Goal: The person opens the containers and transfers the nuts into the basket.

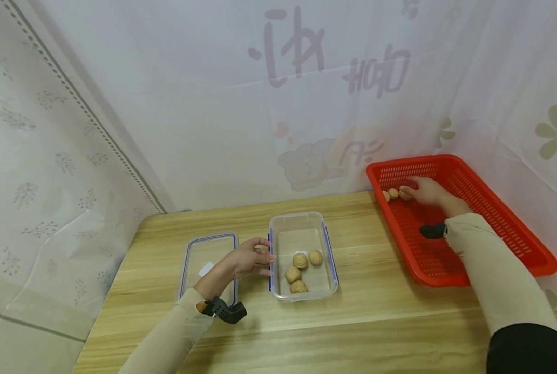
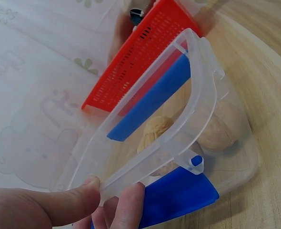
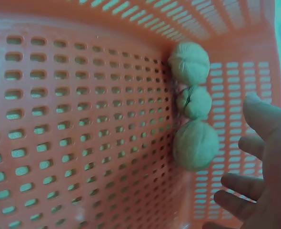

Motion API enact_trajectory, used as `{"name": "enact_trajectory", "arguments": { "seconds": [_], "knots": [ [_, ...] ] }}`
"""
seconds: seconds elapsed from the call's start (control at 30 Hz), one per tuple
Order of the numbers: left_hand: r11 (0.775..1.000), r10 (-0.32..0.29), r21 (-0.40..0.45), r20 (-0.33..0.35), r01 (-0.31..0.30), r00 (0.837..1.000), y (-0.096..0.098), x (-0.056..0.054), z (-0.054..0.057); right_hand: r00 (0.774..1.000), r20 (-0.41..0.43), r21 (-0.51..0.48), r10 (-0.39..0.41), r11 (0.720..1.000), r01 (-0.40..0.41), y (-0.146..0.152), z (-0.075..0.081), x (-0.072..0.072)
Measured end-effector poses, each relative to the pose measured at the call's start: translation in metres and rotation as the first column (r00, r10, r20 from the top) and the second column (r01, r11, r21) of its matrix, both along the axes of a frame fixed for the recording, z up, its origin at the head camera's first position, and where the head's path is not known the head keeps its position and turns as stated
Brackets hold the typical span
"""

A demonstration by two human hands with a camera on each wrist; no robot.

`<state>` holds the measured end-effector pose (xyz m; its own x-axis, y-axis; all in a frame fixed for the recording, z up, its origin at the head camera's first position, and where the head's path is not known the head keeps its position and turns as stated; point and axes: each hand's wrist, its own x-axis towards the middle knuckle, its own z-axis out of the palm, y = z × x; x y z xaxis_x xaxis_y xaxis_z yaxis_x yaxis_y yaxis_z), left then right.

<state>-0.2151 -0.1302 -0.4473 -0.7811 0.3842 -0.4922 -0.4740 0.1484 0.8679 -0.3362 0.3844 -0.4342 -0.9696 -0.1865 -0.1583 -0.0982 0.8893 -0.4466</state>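
A clear plastic container (image 1: 327, 296) with blue side latches stands on the table, several walnuts (image 1: 300, 261) lying loose inside it. At its left side my left hand (image 1: 250, 258) pinches the rim, the thumb on top and the fingers (image 2: 130, 205) beside a blue latch. Over at the right, my right hand (image 1: 430, 193) reaches into a red plastic basket (image 1: 498, 221). Three walnuts (image 3: 195, 145) sit in a row against the basket's end wall. In the right wrist view, the fingers (image 3: 243, 186) of that hand are spread just beside them, holding nothing.
A clear lid (image 1: 213, 241) with a blue seal lies on the wooden table (image 1: 353, 332) left of the container, partly under my left forearm. A printed white curtain (image 1: 203, 130) hangs behind the table, and the basket stands near it.
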Motion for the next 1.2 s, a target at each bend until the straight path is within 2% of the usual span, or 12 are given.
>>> {"name": "enact_trajectory", "arguments": {
  "seconds": [0.1,0.3,0.47,0.9,1.2],
  "knots": [
    [1.0,0.001,0.003,-0.002,-0.001,1.0,0.0,-0.001,0.0,1.0,-0.012,0.038,0.029,0.999,-0.028,-0.004,0.004,0.0],
    [1.0,-0.003,0.011,-0.002,0.003,1.0,0.001,0.0,0.0,1.0,0.019,0.101,-0.021,0.995,0.019,-0.01,0.011,0.007],
    [1.0,-0.003,0.003,0.0,0.003,1.0,0.0,-0.001,0.0,1.0,0.011,0.115,-0.013,0.993,0.012,-0.018,0.019,0.016],
    [1.0,0.003,0.007,0.011,-0.003,1.0,-0.002,-0.001,-0.003,0.996,-0.055,0.142,0.068,0.988,-0.06,-0.039,0.029,0.033],
    [1.0,0.002,0.003,0.011,-0.002,1.0,-0.002,0.0,-0.002,0.988,-0.085,0.117,0.127,0.986,-0.117,-0.058,0.04,0.05]
  ]
}}
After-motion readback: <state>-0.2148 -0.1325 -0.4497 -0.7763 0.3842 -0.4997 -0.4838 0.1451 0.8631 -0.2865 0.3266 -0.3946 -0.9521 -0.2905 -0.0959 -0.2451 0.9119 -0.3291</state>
